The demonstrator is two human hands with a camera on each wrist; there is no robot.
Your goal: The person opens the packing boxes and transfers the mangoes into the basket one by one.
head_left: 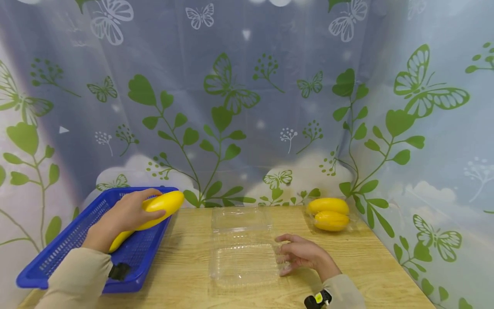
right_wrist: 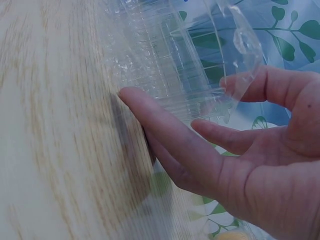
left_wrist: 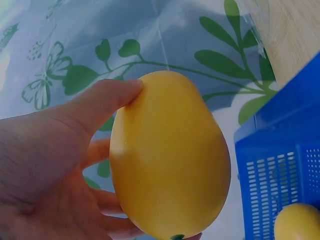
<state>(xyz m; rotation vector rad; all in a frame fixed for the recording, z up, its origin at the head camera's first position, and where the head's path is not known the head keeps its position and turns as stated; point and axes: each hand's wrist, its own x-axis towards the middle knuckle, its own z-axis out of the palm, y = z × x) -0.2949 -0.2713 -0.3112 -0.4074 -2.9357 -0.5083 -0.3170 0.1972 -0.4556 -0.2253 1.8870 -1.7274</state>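
One smooth yellow oval fruit (head_left: 170, 202) is up!

Left hand (head_left: 127, 214): fingers and thumb clamped round it, blue slotted plastic basket (head_left: 150, 257) close below them. Right hand (head_left: 302, 253): fingers apart, loosely bent beside the open clear plastic clamshell (head_left: 245, 246); touching, I can't tell. Looks like a mid-transfer step; next move likely calls for bringing the fruit towards the right fingers, above the clamshell's base.

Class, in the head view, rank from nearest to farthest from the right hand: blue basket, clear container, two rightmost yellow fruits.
1. Clear container: left, beside the right hand.
2. Two rightmost yellow fruits: beyond, to the right.
3. Blue basket: far left.
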